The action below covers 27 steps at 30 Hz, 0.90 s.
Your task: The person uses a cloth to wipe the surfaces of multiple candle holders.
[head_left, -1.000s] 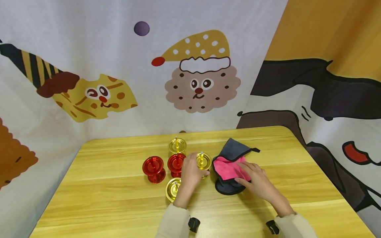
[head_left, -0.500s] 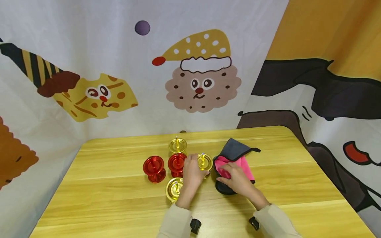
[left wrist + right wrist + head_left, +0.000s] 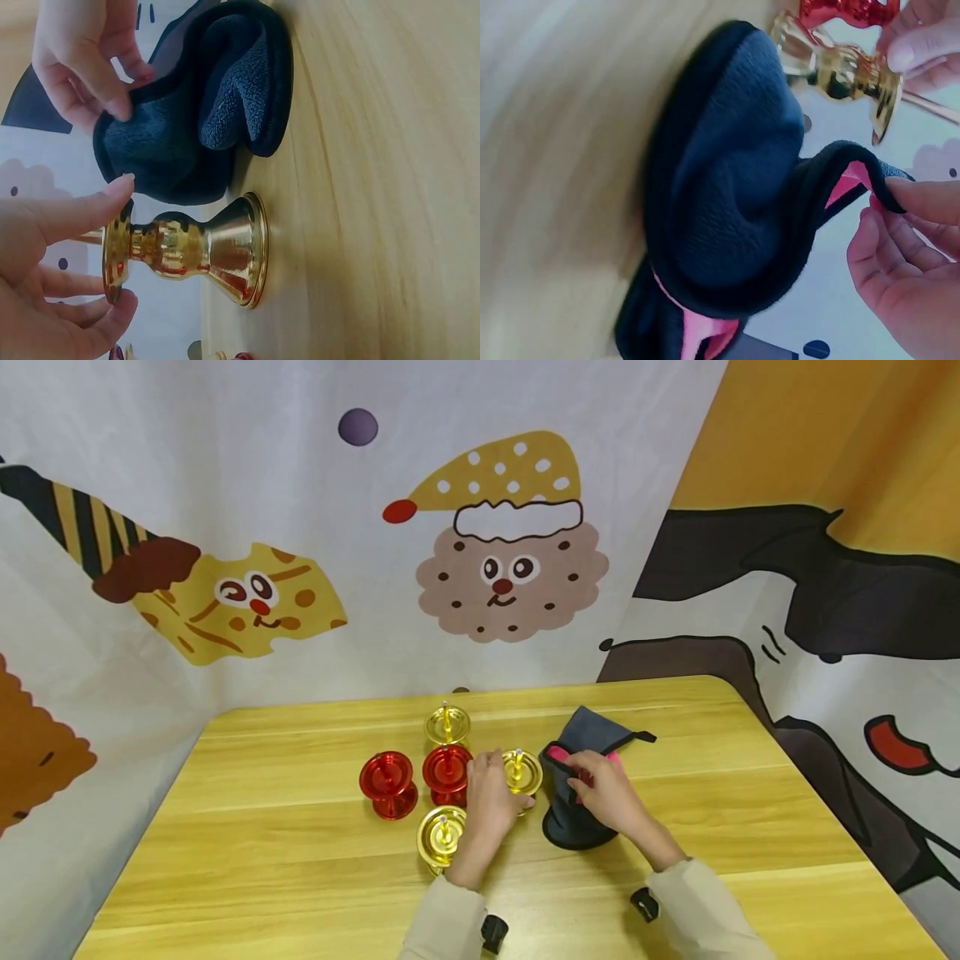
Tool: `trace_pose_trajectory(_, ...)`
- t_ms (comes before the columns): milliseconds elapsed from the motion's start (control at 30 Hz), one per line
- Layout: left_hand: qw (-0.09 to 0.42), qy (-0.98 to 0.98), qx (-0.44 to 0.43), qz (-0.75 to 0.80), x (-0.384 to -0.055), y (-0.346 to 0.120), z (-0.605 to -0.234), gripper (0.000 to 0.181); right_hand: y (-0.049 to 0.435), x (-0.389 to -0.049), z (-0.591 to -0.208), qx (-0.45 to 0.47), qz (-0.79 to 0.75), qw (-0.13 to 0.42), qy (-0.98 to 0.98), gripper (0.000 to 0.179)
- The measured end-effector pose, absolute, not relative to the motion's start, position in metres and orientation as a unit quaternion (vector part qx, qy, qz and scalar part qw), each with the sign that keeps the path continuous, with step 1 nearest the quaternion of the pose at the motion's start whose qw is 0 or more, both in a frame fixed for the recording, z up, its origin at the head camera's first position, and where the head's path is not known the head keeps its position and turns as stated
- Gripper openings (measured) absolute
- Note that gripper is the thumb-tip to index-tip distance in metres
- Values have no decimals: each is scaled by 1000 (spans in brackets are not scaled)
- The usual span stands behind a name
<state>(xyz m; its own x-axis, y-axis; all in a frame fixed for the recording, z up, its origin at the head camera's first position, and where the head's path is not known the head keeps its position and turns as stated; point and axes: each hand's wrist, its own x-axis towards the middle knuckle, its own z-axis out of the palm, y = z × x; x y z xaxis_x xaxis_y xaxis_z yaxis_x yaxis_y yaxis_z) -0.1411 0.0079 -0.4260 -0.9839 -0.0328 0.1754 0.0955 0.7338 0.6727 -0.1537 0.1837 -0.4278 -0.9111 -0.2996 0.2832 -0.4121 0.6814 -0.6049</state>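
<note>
My left hand (image 3: 489, 810) holds the dish-shaped top of a gold candlestick (image 3: 176, 244) between thumb and fingers. That candlestick stands upright on the table, a thin spike rising from its top. Just to its right is a dark grey cloth (image 3: 735, 172) with black edging and a pink side, bunched and folded over itself. My right hand (image 3: 611, 793) pinches the raised edge of this cloth between thumb and fingers. In the left wrist view the right hand (image 3: 86, 67) appears behind the cloth, apart from the candlestick.
Left of my left hand stand two red candlesticks, one farther left (image 3: 387, 785) and one close by (image 3: 446, 768). A gold candlestick (image 3: 447, 727) is behind them, another (image 3: 441, 839) in front. The wooden table (image 3: 247, 843) meets a printed curtain (image 3: 300, 485) at the back.
My right hand has moved left and lifted the near part of the cloth, folding it so less pink shows. The gold candlestick in my left hand has shifted slightly right.
</note>
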Motion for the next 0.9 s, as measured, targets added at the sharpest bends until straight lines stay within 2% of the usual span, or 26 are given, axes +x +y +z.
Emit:
trace_pose_trajectory(167, 70, -922, -18, -380, -140, 10, -427, 77, 192, -155, -419, 197, 352, 94, -910, 13)
trace_pose_trajectory(467, 28, -904, -10, -427, -138, 21, -428, 81, 202, -154, -402, 161, 424, 23, -891, 17)
trace_pose_trajectory(700, 14, -886, -30, -463, -135, 23, -426, 82, 199, -149, -383, 189, 395, 46, -898, 17)
trace_pose_trajectory(900, 4, -871, -46, -489, -135, 22, -422, 82, 195, -145, -364, 223, 446, 45, -866, 19)
